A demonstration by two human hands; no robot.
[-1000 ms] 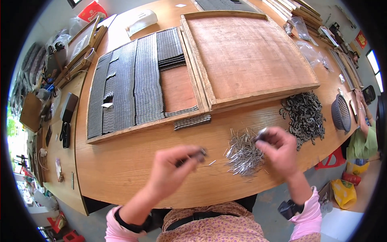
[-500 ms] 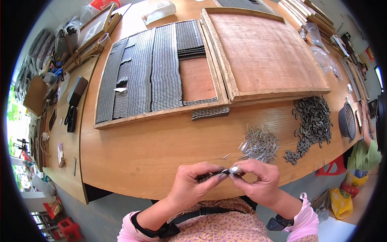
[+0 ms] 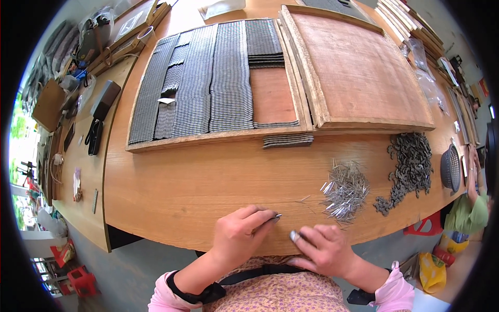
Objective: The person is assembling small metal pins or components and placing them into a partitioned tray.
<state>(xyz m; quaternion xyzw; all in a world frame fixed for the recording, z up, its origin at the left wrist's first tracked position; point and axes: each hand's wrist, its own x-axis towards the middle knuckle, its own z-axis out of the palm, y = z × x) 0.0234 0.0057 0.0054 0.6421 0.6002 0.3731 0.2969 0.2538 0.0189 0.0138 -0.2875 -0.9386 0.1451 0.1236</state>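
My left hand [image 3: 238,230] is closed, thumb and forefinger pinched on a small dark piece [image 3: 277,216] with a shiny tip; most of it is hidden by the fingers. My right hand [image 3: 326,250] hangs apart from it near the table's front edge, its fingers spread and slightly blurred. A silver wrap covers one of its fingertips. Ahead of my right hand lies a heap of thin metal pins [image 3: 347,193], with a few loose ones to its left. Farther right spreads a pile of small dark grey links [image 3: 411,164].
A wooden tray [image 3: 223,136] holds rows of grey linked strips. One stack of strips [image 3: 287,140] lies against its front edge. Beside it stands a second wooden tray [image 3: 374,125]. A grey basket [image 3: 451,167] and another person's green sleeve [image 3: 468,214] are at right.
My hands were together at the dark piece and have come apart. The right has drawn away to the right and nearer me, its fingers loosened. The view has shifted slightly.
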